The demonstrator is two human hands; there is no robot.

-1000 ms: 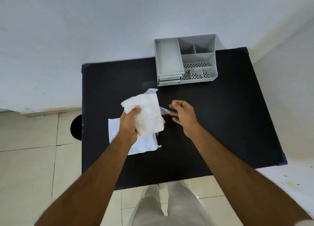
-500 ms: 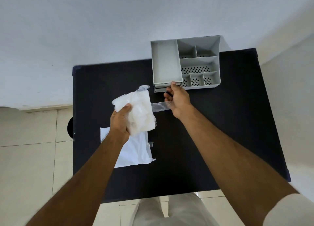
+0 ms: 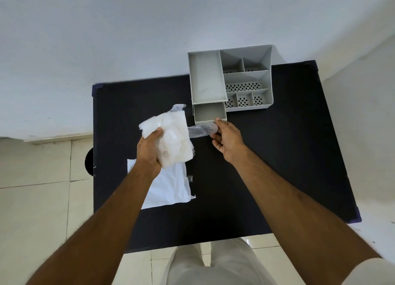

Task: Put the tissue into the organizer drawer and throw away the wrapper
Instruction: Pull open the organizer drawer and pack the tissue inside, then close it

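My left hand [image 3: 149,154] grips a wad of white tissue [image 3: 173,135] still partly in its clear wrapper, above the black table [image 3: 277,156]. A clear strip of wrapper [image 3: 201,130] stretches from the tissue to my right hand [image 3: 226,139], which pinches it. One right fingertip touches the front edge of the grey organizer's drawer [image 3: 209,113]. The drawer stands pulled out and looks empty. The grey organizer [image 3: 267,81] sits at the table's far edge against the wall.
A white crinkled sheet [image 3: 166,190] lies flat on the table under my left wrist. A dark round object [image 3: 88,161] shows on the floor by the table's left edge. Tiled floor surrounds the table; my legs are at its near edge.
My right hand reached the organizer with the wrapper strip and the drawer has slid out toward me. The left hand has kept hold of the tissue.
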